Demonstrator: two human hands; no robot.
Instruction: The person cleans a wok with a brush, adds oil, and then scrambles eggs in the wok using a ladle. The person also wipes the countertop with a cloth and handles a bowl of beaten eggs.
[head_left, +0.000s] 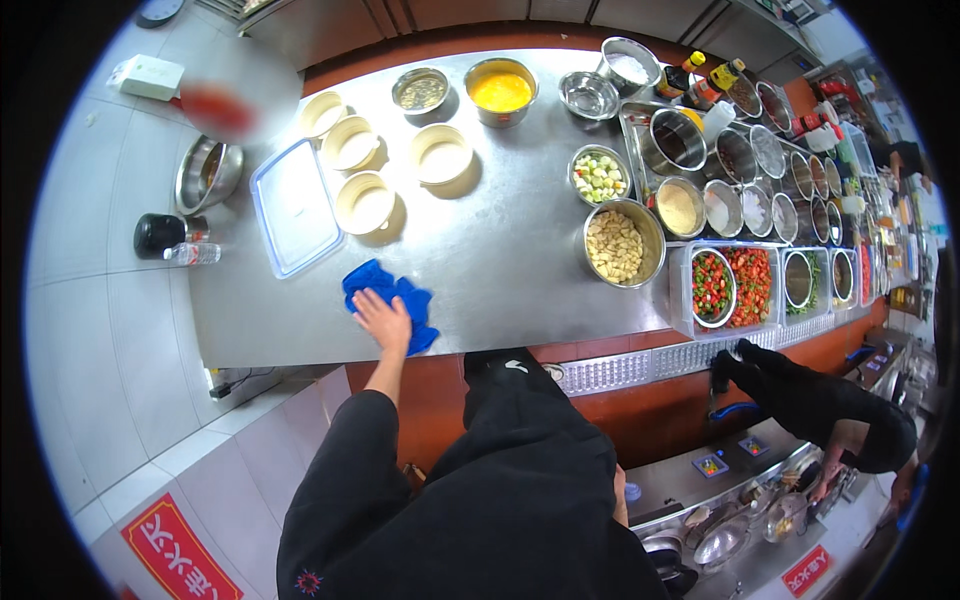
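My left hand (382, 319) lies palm down on a crumpled blue cloth (420, 300), pressing it against the stainless steel table (502, 277) near the front edge. Beyond the cloth lies a clear plastic lid with a blue rim (296, 210). Several cream-coloured bowls (365, 202) stand beside and behind it, one of them (441, 154) set apart to the right. Only a strip of my right forearm (621, 495) shows beside my dark clothing; the right hand itself is out of view.
Steel bowls of yellow liquid (501, 94), chopped scallion (598, 176) and pale diced food (615, 247) stand on the table. Tubs of chopped peppers (750, 285) line the right. A plastic bottle (193, 253) stands left. A co-worker (840, 412) handles a pan behind me.
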